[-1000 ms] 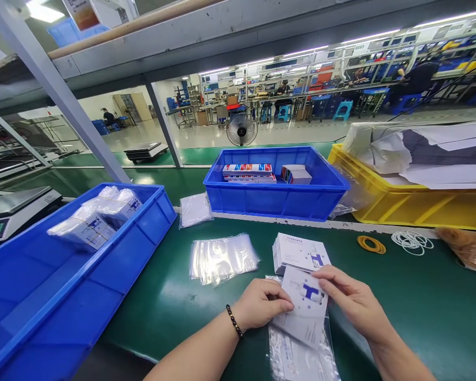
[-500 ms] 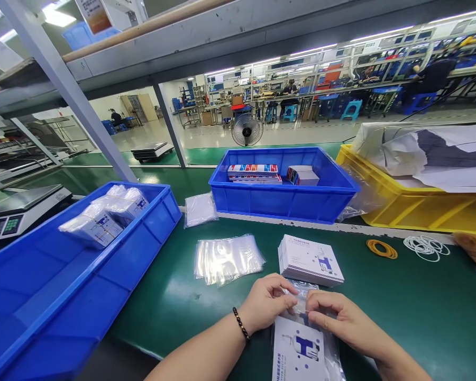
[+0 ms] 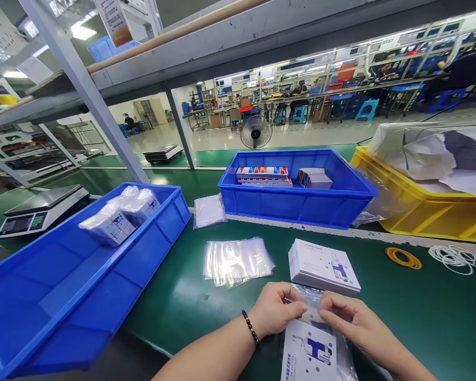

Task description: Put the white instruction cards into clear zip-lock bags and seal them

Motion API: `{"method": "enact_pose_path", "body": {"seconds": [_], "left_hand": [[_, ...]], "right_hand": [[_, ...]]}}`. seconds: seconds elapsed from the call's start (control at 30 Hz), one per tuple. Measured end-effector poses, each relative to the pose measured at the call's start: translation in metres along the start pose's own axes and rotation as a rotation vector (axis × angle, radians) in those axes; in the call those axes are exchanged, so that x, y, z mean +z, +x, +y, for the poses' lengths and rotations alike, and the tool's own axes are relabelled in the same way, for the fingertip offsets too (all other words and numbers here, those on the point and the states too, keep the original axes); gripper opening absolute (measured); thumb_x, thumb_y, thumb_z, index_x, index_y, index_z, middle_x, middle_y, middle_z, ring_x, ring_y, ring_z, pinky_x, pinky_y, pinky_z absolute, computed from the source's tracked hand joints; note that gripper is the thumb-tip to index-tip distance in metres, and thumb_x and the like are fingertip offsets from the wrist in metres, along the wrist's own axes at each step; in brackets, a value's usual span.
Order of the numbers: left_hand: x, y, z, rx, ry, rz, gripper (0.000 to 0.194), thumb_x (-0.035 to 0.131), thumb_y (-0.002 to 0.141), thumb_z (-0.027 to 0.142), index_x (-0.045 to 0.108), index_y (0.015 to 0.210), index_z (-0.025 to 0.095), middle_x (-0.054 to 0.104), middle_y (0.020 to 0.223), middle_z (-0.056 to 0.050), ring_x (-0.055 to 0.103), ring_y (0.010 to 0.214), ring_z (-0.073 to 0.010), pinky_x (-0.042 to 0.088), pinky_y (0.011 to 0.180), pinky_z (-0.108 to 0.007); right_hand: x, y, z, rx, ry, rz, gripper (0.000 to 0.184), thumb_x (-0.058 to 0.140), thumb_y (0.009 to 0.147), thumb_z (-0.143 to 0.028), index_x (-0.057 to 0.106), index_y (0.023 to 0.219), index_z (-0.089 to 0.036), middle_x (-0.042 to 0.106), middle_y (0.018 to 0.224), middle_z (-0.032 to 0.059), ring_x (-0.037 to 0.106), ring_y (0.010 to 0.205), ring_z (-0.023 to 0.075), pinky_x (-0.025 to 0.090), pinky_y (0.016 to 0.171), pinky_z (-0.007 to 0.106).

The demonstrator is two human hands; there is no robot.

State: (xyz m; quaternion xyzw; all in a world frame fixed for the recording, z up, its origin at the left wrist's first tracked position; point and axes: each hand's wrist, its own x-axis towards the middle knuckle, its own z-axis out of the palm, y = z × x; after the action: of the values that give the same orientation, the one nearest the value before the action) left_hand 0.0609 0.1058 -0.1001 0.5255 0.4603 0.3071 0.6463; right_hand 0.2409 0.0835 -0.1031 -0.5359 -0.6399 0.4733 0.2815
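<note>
A narrow gap separates plastic bags (image 3: 238, 261) and booklet stack (image 3: 325, 264).

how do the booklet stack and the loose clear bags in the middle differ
The booklet stack is opaque white with blue printing, while the clear bags are see-through and shiny. The booklet stack makes a thick, fairly neat block; the clear bags lie in a thin, fanned-out spread. Both rest on the green table.

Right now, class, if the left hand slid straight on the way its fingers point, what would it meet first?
Probably the fingertips of the right hand, just across the clear bag; how high the left hand sits is unclear.
</note>
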Motion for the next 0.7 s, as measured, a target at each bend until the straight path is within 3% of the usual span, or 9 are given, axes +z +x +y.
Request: {"method": "enact_pose_path", "body": {"seconds": [0.13, 0.37, 0.5, 0.6, 0.7], "left_hand": [[0.000, 0.000, 0.001, -0.008, -0.017, -0.006, 0.009, 0.062, 0.056, 0.017, 0.053, 0.055, 0.014, 0.050, 0.052, 0.005, 0.043, 0.050, -0.0067, 0.033, 0.049, -0.019], [0.002, 0.002, -0.009, 0.040, -0.011, -0.066, 0.011, 0.066, 0.060, 0.021, 0.059, 0.056, 0.013, 0.054, 0.055, 0.003, 0.047, 0.055, -0.0086, 0.039, 0.056, -0.021], [0.000, 0.003, -0.012, 0.099, 0.038, -0.110, 0.009, 0.064, 0.063, 0.019, 0.061, 0.058, 0.013, 0.055, 0.057, 0.003, 0.048, 0.056, -0.0085, 0.039, 0.056, -0.020], [-0.006, 0.003, -0.007, 0.250, 0.203, -0.100, 0.014, 0.065, 0.067, 0.028, 0.065, 0.065, 0.014, 0.060, 0.064, -0.001, 0.053, 0.063, -0.0120, 0.044, 0.063, -0.024], [-0.015, 0.004, 0.000, 0.488, 0.512, 0.084, 0.021, 0.058, 0.074, 0.033, 0.067, 0.082, 0.015, 0.065, 0.082, -0.007, 0.057, 0.081, -0.0188, 0.046, 0.079, -0.033]], "right_hand": [[0.003, -0.001, 0.003, -0.083, -0.084, 0.040, 0.042, 0.045, 0.077, -0.057, 0.050, 0.057, -0.020, 0.052, 0.060, 0.0010, 0.050, 0.057, 0.0151, 0.044, 0.051, 0.025], [0.010, -0.002, -0.021, -0.214, -0.208, 0.071, 0.038, 0.045, 0.080, -0.049, 0.051, 0.055, -0.020, 0.054, 0.058, 0.0011, 0.052, 0.054, 0.0139, 0.045, 0.049, 0.023], [0.011, -0.003, -0.018, -0.317, -0.242, 0.096, 0.037, 0.043, 0.084, -0.044, 0.053, 0.057, -0.021, 0.057, 0.060, 0.0018, 0.054, 0.054, 0.0136, 0.046, 0.048, 0.021], [0.008, -0.004, -0.010, -0.407, -0.256, 0.114, 0.032, 0.044, 0.085, -0.042, 0.058, 0.064, -0.022, 0.059, 0.063, 0.0022, 0.057, 0.056, 0.0138, 0.047, 0.049, 0.021], [0.003, -0.004, -0.006, -0.494, -0.316, 0.256, 0.029, 0.046, 0.085, -0.042, 0.064, 0.072, -0.023, 0.060, 0.069, 0.0039, 0.060, 0.061, 0.0152, 0.049, 0.052, 0.022]]}}
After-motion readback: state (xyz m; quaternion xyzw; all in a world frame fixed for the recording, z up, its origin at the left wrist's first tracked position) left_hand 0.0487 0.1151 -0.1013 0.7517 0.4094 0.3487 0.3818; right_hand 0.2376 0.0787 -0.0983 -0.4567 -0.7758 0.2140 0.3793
